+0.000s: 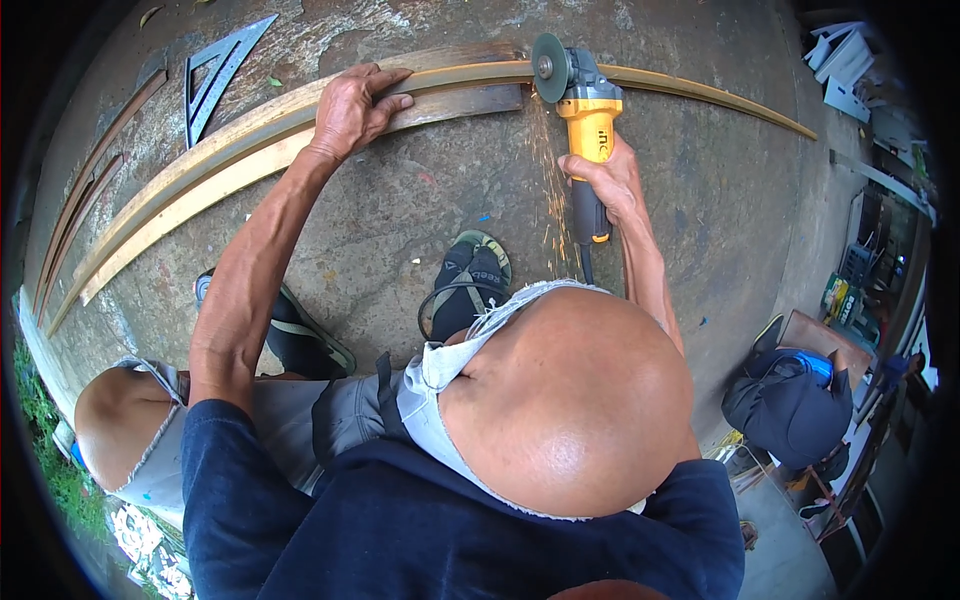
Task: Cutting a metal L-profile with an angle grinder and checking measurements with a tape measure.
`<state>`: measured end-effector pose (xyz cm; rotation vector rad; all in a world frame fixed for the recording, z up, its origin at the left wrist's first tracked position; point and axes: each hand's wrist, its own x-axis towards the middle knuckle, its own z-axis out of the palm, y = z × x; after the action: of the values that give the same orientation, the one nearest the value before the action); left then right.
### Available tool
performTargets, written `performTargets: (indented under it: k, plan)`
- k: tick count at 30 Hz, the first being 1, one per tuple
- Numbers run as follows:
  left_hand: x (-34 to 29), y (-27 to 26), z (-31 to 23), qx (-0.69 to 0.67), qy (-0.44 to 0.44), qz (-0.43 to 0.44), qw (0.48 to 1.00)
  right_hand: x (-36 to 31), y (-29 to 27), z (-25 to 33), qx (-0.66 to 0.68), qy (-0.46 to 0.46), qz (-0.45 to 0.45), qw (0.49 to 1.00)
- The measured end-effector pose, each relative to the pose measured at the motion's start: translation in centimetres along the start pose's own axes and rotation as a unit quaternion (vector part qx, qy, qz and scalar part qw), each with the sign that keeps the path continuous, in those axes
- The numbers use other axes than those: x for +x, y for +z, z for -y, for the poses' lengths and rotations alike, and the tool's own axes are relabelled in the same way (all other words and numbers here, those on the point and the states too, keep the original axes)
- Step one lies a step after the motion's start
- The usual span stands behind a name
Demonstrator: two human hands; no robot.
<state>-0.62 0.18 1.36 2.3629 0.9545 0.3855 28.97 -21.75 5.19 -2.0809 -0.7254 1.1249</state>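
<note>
My right hand (612, 182) grips the yellow and black angle grinder (590, 130) by its body. The grinder's green-grey disc (549, 68) meets a long, thin metal bar (700, 90), and orange sparks stream down from the contact toward me. On the bar's left part, my left hand (352, 112) presses down, fingers closed over it and thumb pointing right. Under and beside the bar lie wooden planks (460, 106); their right ends stop just left of the disc. The bar continues past the grinder to the right.
A blue-grey set square (222, 86) and thin brown strips (95, 175) lie on the concrete floor at the left. My sandalled feet (470, 275) are close below the planks. The grinder's cord (586, 263) runs toward my knee. A dark bundle (795, 405) sits at the right.
</note>
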Motion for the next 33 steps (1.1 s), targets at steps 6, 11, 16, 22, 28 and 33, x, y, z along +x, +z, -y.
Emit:
performTargets:
  k: [6, 11, 16, 22, 28, 33]
  plan:
    - [0.16, 0.13, -0.16, -0.011, 0.005, -0.004, 1.000, 0.32, -0.07, -0.73, 0.023, 0.002, 0.002, 1.000]
    - [0.03, 0.10, -0.21, -0.009, 0.001, -0.004, 1.000, 0.31, 0.04, -0.49, 0.005, -0.028, 0.005, 1.000]
    - [0.02, -0.01, -0.25, -0.014, 0.001, -0.004, 1.000, 0.09, -0.05, -0.35, 0.020, 0.008, -0.001, 1.000]
    - [0.05, -0.16, -0.62, -0.008, -0.005, 0.000, 1.000, 0.15, -0.09, -0.50, 0.004, 0.004, -0.004, 1.000]
    - [0.00, -0.26, -0.60, -0.006, -0.006, 0.001, 1.000, 0.22, -0.06, -0.59, 0.016, 0.009, 0.002, 1.000]
    - [0.00, -0.30, -0.64, -0.002, -0.004, 0.002, 1.000, 0.22, -0.03, -0.86, 0.014, 0.004, 0.001, 1.000]
